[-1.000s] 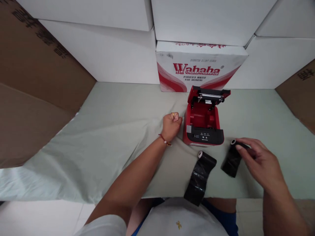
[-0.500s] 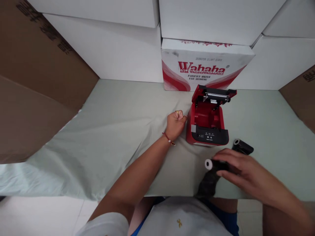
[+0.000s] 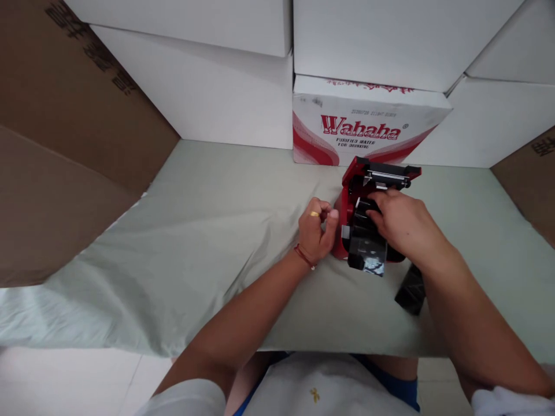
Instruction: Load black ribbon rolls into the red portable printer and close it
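Observation:
A small red thermal printer [image 3: 345, 215] stands on the cloth with its lid [image 3: 390, 175] raised. My right hand [image 3: 403, 222] is over the open bay, fingers and thumb closed on a black paper roll [image 3: 362, 206] that sits at least partly inside. From the roll a glossy black strip [image 3: 367, 251] hangs over the printer's front panel, covering most of it. Curled beside the printer's left wall is my left hand [image 3: 318, 229], its thumb close to the red side and nothing visible in its fingers. My right forearm partly covers a second black roll [image 3: 411, 290] lying on the cloth.
A pale green cloth [image 3: 208, 231] covers the table, wrinkled at the left. Behind the printer stands a white and red water carton [image 3: 368, 130], with stacked white boxes [image 3: 234, 86] around it. Brown cardboard [image 3: 87, 127] flanks the left side, and more cardboard [image 3: 526, 173] the right.
My right hand has carried the black roll from near the table's front edge up and into the open printer. The strip now drapes over the front panel. My left hand has turned slightly beside the printer.

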`<state>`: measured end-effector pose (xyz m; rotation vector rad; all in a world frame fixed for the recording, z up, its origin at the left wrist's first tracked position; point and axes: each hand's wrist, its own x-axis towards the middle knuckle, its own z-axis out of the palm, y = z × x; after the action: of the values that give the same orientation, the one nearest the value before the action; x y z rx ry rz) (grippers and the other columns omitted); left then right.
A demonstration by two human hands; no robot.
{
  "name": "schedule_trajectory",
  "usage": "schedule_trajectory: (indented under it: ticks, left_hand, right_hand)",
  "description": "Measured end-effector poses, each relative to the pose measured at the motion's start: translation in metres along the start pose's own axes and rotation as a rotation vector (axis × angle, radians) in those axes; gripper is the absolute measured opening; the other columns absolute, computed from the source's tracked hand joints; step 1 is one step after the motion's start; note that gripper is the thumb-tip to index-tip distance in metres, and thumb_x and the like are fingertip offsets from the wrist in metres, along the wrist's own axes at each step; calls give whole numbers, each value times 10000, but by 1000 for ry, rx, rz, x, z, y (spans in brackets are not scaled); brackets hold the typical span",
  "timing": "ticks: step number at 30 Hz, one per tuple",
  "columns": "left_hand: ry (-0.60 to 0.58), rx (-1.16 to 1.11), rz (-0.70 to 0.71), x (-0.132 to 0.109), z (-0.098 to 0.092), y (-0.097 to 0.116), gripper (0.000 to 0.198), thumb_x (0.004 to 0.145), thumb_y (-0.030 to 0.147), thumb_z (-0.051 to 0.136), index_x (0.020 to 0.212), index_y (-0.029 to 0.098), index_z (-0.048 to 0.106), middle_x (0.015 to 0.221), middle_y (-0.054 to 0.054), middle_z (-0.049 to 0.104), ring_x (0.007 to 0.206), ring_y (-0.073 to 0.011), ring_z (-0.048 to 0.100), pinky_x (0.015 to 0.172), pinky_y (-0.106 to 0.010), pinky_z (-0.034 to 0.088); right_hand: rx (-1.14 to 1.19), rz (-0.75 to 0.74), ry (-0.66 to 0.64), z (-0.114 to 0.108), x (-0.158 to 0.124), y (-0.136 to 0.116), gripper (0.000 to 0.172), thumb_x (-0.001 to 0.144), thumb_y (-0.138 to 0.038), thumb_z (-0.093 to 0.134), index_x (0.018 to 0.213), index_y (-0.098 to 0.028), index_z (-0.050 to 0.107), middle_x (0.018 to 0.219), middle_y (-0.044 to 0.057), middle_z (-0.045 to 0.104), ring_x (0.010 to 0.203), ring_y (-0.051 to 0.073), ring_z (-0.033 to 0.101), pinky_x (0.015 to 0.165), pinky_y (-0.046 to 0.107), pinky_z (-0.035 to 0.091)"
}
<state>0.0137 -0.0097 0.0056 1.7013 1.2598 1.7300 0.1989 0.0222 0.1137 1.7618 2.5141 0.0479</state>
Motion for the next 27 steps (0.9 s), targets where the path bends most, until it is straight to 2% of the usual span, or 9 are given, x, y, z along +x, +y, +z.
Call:
schedule_trajectory:
  ticks: [4,8,12,16,19,21,23,25,27]
  left_hand:
    - [-26,83,413,-19,4,11,325,1083,517,503,1164,227,627,1061,-92,675,1032,-258,646,904,-418,496]
    - [-57,234,647,-31,9,24,309,1040,517,552,1117,256,699,992,-56,737,1045,-251,683,986,-440,465]
    - [1,304,670,-31,11,29,189,1002,427,612,1014,268,714,910,-21,755,997,-219,708,1073,-431,465]
    - [-50,293,681,-32,12,28,201,927,362,708,1115,295,735,965,-3,797,1049,-225,729,1158,-452,450]
    - [-64,294,689,-34,12,29,251,912,288,732,1161,262,751,964,-15,805,1069,-220,737,1186,-438,449]
    - [-88,296,700,-36,12,29,261,926,268,732,1184,239,757,968,-23,812,1083,-215,745,1198,-424,444]
    - [-130,295,699,-37,12,28,292,941,258,732,1232,249,755,993,-10,823,1112,-206,755,1212,-415,436]
    - [-167,294,682,-40,12,26,312,953,269,739,1265,286,752,1012,12,835,1126,-193,767,1219,-409,439]
    - [-190,284,665,-41,13,24,305,955,287,757,1259,307,757,1017,23,845,1118,-187,780,1212,-405,453]
  right_hand:
    - [14,16,-44,-4,8,-3,346,1025,-260,554,1282,-167,766,1075,186,812,883,331,769,716,404,507]
    - [79,6,-89,0,14,-1,375,1014,-205,565,1327,-191,771,1126,162,842,975,335,786,791,405,525]
    - [41,44,-125,2,17,-4,376,1014,-227,611,1351,-216,777,1128,167,846,956,349,792,747,404,509]
    - [28,-8,-58,5,20,-1,337,989,-236,645,1285,-230,806,1066,144,859,924,333,791,734,396,524]
    - [165,-77,7,8,17,9,388,1008,-236,603,1348,-229,791,1206,129,858,1052,319,802,878,421,588]
    - [343,-157,43,8,8,17,418,1027,-259,582,1396,-222,774,1385,126,811,1238,323,771,1040,461,594]
    - [564,-239,74,5,-6,23,375,1035,-302,602,1350,-243,797,1434,91,794,1321,298,742,1139,468,574]
    - [803,-190,161,2,-22,27,264,1037,-361,654,1202,-270,839,1267,56,856,1145,253,806,1056,436,627]
    - [1003,-3,414,-1,-31,30,206,1033,-409,709,1077,-261,845,1024,41,870,828,195,796,837,379,662]
